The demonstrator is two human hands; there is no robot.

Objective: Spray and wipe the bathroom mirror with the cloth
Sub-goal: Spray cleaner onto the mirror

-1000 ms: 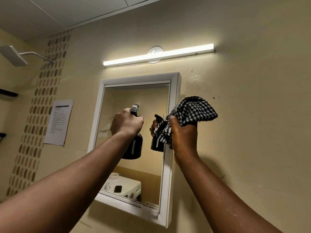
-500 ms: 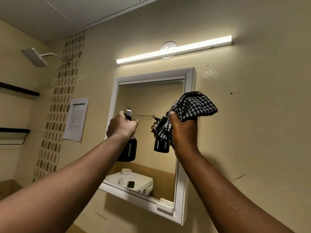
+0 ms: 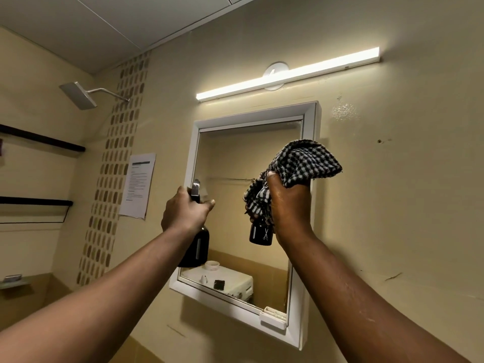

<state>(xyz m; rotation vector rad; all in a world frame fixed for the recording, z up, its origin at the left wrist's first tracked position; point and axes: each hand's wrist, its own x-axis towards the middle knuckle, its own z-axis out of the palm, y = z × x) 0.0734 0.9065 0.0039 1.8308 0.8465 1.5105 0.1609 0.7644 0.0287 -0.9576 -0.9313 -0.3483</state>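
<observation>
Fingers of the left hand are wrapped tight around a dark spray bottle, held up at the left side of the mirror. Right hand squeezes a black and white checked cloth, pressed against the glass by the white frame. A long light glows above

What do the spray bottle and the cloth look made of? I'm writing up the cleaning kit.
The spray bottle, held in the left hand, looks like dark glossy plastic or glass; a bright highlight runs down its side, so which one stays open. The cloth, bunched in the right hand, looks like soft woven fabric, matte, with a black-and-white check and limp folds.
</observation>
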